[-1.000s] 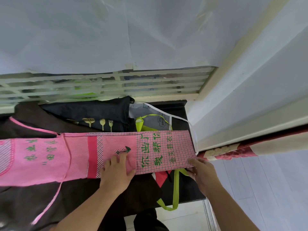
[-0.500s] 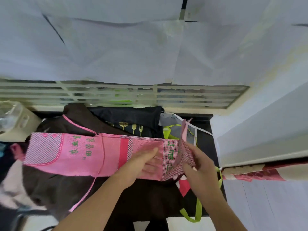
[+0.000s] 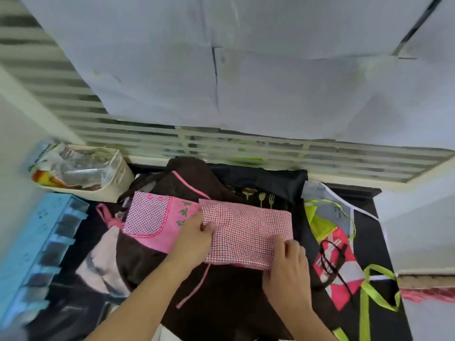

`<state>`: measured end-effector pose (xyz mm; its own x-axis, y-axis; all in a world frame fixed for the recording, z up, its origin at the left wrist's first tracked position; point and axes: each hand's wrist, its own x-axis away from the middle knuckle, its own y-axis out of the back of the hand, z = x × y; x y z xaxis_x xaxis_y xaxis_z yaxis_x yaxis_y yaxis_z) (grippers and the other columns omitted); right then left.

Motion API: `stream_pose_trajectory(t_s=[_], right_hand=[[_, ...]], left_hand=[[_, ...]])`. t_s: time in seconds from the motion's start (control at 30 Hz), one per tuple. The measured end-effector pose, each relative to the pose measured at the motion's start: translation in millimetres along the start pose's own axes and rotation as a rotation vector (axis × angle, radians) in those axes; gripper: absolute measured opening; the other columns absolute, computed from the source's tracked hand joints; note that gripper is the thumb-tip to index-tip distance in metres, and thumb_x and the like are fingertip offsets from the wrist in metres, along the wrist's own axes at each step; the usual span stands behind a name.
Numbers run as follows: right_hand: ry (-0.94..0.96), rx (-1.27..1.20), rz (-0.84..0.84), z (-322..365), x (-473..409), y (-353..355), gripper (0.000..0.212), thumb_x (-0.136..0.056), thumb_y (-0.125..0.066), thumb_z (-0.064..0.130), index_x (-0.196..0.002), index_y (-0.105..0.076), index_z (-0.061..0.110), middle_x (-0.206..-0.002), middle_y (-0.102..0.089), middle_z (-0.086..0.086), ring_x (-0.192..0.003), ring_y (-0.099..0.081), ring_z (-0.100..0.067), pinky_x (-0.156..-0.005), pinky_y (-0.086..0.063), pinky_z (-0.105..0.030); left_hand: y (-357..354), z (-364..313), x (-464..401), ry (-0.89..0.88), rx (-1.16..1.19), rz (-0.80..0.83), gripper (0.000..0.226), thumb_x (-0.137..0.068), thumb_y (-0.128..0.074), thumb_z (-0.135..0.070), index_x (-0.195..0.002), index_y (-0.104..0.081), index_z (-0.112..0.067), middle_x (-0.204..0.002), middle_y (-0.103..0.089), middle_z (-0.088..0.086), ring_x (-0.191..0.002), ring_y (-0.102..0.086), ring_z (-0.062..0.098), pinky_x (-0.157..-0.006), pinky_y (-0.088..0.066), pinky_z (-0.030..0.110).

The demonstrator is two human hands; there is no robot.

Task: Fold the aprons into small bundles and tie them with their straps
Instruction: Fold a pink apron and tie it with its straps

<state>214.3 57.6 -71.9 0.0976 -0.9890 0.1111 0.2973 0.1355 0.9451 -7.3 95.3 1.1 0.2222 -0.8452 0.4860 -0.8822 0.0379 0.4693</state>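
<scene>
Grip: the left hand pinched the folded edge of the pink apron, thumb over the cloth; the right hand pressed the near right corner of the fold, fingers bent onto it.
Pink apron: it lay between the two hands on a dark brown apron, with its unfolded bib end extending left of the left hand.
Risk, fold: the checked flap would probably spring open if either hand lifted before the next fold, since only hand pressure held it.
Risk, pile: the layers under the grip looked soft and uneven, so the bundle could skew.
Risk, pink strap: it trailed below the grip toward the person and could be trapped inside a fold, leaving nothing to tie with.
Risk, black cord: it lay right of the right hand and could snag.
</scene>
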Motion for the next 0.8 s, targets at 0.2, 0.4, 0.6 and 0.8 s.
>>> stream_pose_trajectory(t_s=[0.2, 0.4, 0.6, 0.8], right_hand=[[-0.170, 0.062, -0.041, -2.3, -7.7, -23.5, 0.076, -0.064, -0.078, 0.014, -0.136, -0.052, 0.012, -0.111, -0.047, -0.009, -0.099, -0.053, -0.037, -0.079, -0.054, -0.049], [-0.333, -0.283, -0.015, 35.3, -3.9, -34.2, 0.057, -0.090, -0.065, 0.045, -0.138, -0.040, 0.027, -0.126, -0.047, 0.004, -0.094, -0.064, -0.022, -0.070, -0.053, -0.039], [-0.540, -0.445, 0.014, 53.3, -18.8, -39.4, 0.034, -0.091, -0.065, 0.022, -0.117, -0.046, 0.030, -0.106, -0.069, 0.005, -0.085, -0.061, -0.018, -0.068, -0.049, -0.038], [-0.546, -0.358, 0.098, 40.5, -8.7, -41.4, 0.047, -0.084, -0.069, 0.032, -0.123, -0.042, 0.032, -0.118, -0.062, 0.010, -0.084, -0.058, -0.014, -0.067, -0.040, -0.035]], left_hand=[[60.7, 29.2, -10.8, -0.120, -0.152, -0.009, 0.049, -0.110, -0.046, -0.023, -0.158, -0.037, -0.033, -0.146, -0.043, -0.025, -0.136, -0.042, 0.002, -0.110, -0.031, 0.026], [105.9, 62.9, -21.8, -0.132, -0.128, -0.040, 0.050, -0.109, -0.048, -0.017, -0.152, -0.042, -0.042, -0.138, -0.051, -0.024, -0.130, -0.047, 0.004, -0.104, -0.033, 0.026], [110.6, 72.4, -27.7, -0.122, -0.089, -0.047, 0.050, -0.109, -0.046, -0.021, -0.126, -0.038, -0.068, -0.123, -0.051, -0.036, -0.100, -0.050, -0.021, -0.085, -0.036, 0.012], [111.5, 80.5, -35.0, -0.105, -0.083, -0.049, 0.054, -0.109, -0.046, -0.018, -0.145, -0.037, -0.058, -0.126, -0.055, -0.027, -0.099, -0.054, -0.012, -0.077, -0.042, 0.013]])
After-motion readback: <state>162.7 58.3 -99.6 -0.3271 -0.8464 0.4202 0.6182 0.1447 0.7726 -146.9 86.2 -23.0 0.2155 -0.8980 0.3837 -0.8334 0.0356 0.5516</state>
